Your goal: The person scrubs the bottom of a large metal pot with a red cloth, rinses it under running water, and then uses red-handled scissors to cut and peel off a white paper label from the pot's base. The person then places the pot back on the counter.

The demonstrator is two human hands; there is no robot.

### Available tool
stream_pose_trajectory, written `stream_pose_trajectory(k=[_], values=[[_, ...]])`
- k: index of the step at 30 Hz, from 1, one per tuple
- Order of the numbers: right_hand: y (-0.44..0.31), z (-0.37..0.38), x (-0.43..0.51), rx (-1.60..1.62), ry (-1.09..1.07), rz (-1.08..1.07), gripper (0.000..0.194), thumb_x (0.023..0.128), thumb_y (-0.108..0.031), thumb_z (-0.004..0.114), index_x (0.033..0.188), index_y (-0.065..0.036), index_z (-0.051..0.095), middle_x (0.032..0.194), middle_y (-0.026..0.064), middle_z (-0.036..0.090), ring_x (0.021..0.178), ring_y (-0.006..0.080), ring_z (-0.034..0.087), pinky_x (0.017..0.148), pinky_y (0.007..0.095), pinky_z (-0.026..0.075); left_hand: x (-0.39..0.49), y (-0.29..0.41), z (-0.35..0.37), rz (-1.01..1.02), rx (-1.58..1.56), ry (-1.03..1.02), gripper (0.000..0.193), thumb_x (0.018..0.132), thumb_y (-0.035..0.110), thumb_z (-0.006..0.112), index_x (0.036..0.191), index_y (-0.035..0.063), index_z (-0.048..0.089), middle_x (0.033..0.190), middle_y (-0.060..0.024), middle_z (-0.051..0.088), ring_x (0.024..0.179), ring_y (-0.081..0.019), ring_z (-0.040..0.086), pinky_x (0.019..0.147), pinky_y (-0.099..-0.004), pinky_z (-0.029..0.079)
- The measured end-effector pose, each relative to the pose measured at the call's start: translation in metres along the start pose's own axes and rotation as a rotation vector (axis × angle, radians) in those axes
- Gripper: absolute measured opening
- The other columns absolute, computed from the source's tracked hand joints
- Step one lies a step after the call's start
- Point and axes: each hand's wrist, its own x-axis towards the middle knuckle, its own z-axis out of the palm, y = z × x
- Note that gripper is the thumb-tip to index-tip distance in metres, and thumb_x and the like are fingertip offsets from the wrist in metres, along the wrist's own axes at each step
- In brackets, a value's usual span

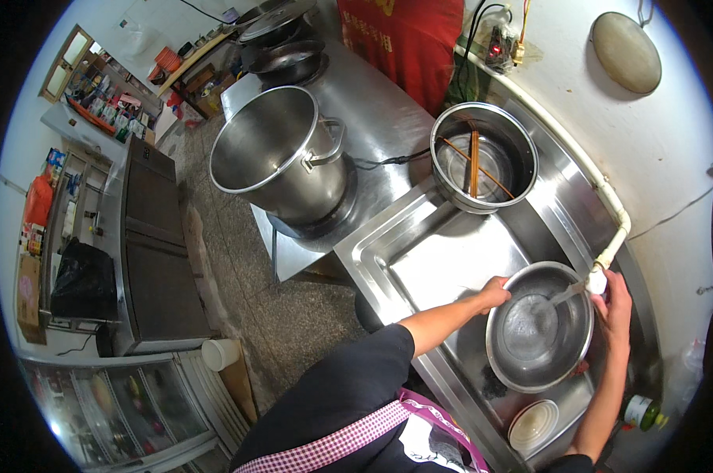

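Observation:
A round metal basin [531, 328] is held over the stainless steel sink [386, 284], tilted under the tap. My left hand [496, 294] grips its upper left rim. At the white plastic tap [596, 280], my right hand [615, 304] has its fingers around the tap's handle. Water runs from the spout into the basin, and some water lies in its bottom. Below the basin, white bowls [532, 425] sit stacked in the sink. Beyond it, a deep metal pot [483, 201] holds several wooden chopsticks [474, 162].
A large stockpot [274, 151] stands on the steel counter [374, 100], left of the sink. Dark woks [288, 59] are stacked farther back. A green bottle [643, 412] is right of the sink. The water pipe [569, 133] runs along the wall, below a plugged-in power strip [497, 52].

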Motion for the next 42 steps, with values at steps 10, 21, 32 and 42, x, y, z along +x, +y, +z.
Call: stream_pose_trajectory(k=[10, 21, 32, 42], values=[[0.056, 0.142, -0.201, 0.08, 0.079, 0.544, 0.047, 0.103, -0.023, 0.053, 0.136, 0.011, 0.049, 0.136, 0.031, 0.054, 0.128, 0.0395, 0.05, 0.109, 0.0413, 0.035, 0.012, -0.032, -0.08, 0.008, 0.097, -0.058, 0.041, 0.083, 0.01, 0.072, 0.124, 0.0034, 0.068, 0.099, -0.0062, 0.073, 0.088, -0.0147, 0.067, 0.079, -0.0309, 0.054], [-0.06, 0.011, -0.122, 0.374, 0.117, 0.93, 0.023, 0.102, -0.021, 0.057, 0.088, -0.008, 0.044, 0.069, -0.001, 0.044, 0.045, 0.0088, 0.042, 0.029, 0.0285, 0.036, 0.005, -0.076, 0.007, -0.005, 0.795, -0.303, 0.083, 0.07, 0.032, 0.09, 0.135, -0.0014, 0.051, 0.129, -0.0271, 0.06, 0.119, -0.0405, 0.06, 0.101, -0.0454, 0.049], [0.175, 0.156, -0.194, 0.477, -0.079, 1.013, 0.025, 0.094, -0.028, 0.07, 0.091, -0.004, 0.065, 0.079, 0.0037, 0.062, 0.077, 0.0154, 0.057, 0.06, 0.0338, 0.052, 0.033, 0.053, -0.003, -0.248, 0.865, -0.076, 0.025, 0.081, 0.005, 0.061, 0.093, -0.0152, 0.069, 0.087, -0.0285, 0.071, 0.07, -0.0372, 0.072, 0.067, -0.0409, 0.06], [0.092, 0.248, -0.117, 0.613, 0.02, 0.786, 0.021, 0.09, -0.014, 0.074, 0.097, 0.004, 0.064, 0.085, 0.0072, 0.065, 0.071, 0.0218, 0.058, 0.068, 0.0347, 0.05, -0.004, 0.063, -0.11, 0.044, 1.208, 0.437, 0.032, 0.082, 0.009, 0.067, 0.113, 0.0048, 0.066, 0.097, -0.0199, 0.073, 0.093, -0.0401, 0.07, 0.081, -0.0507, 0.055]])
